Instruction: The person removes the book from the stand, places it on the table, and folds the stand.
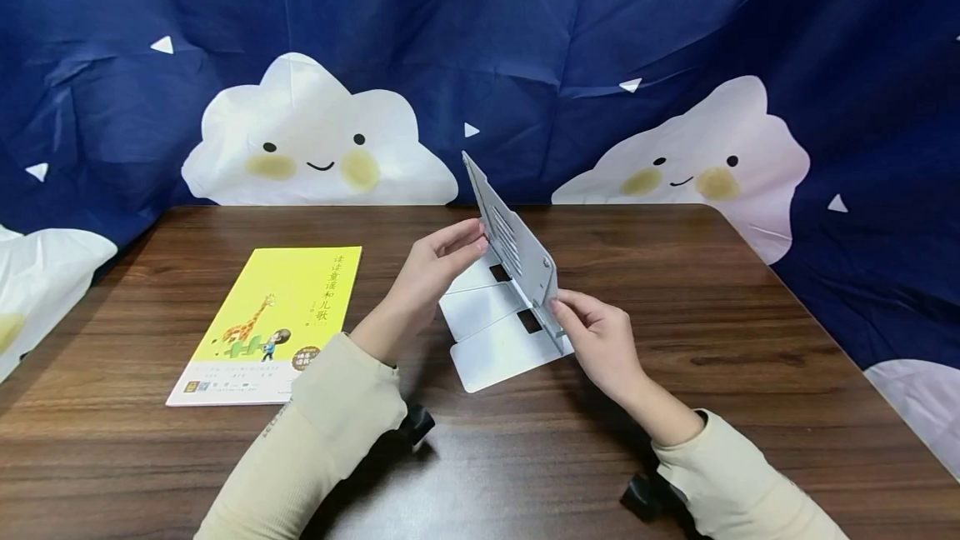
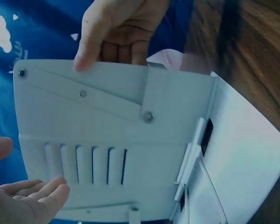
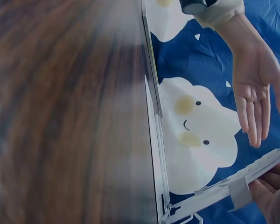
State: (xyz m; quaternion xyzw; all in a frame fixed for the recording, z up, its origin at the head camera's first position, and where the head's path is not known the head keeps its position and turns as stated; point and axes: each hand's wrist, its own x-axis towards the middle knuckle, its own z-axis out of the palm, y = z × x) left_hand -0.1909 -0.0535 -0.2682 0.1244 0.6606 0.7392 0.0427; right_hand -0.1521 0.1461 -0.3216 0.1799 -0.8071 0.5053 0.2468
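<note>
A white folding book stand has its flat base plate (image 1: 498, 357) on the table and its slotted panel (image 1: 528, 252) tilted up from the hinge. My right hand (image 1: 600, 340) pinches the panel's right edge, thumb on the side that faces left. In the left wrist view this panel (image 2: 93, 126) shows slots, rivets and folded flat arms. My left hand (image 1: 431, 269) is on the panel's left side, fingers extended and nothing in its grasp. The right wrist view shows that left hand (image 3: 256, 93) with straight fingers, apart from the panel's edge.
A yellow book (image 1: 300, 315) with a giraffe on its cover lies flat on the brown wooden table (image 1: 720, 298), left of the stand. Behind the table hangs a dark blue cloth (image 1: 517, 32) printed with clouds and triangles. A black wrist device (image 1: 641, 497) sits under the right sleeve.
</note>
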